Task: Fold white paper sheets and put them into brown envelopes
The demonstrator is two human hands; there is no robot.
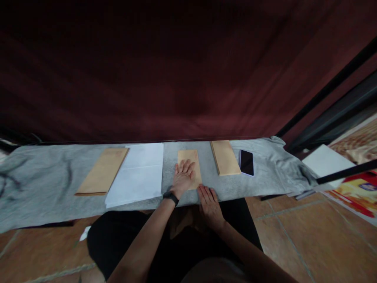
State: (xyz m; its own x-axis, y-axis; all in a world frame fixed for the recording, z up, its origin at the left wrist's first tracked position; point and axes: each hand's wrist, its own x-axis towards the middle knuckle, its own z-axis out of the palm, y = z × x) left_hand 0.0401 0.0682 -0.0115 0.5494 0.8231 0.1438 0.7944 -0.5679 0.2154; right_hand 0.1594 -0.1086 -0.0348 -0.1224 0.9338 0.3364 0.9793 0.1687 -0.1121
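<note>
A brown paper envelope (193,155) lies in front of me on the grey cloth, with small reddish print near its far right corner. My left hand (184,175), a dark watch on its wrist, rests flat on the envelope with fingers spread. At the envelope's near right corner is my right hand (210,204), its fingers stretched out along the cloth and the fingertips by the edge. To the left lie white paper sheets (138,177) with a crease across them. Right of the envelope sits a stack of brown envelopes (226,158).
More brown envelopes (103,171) lie left of the white sheets. A phone (246,162) is beside the right stack. The grey cloth (44,177) covers a narrow bench before a dark red curtain (176,78). Black metal bars (332,86) and a red-yellow package (357,192) are at right.
</note>
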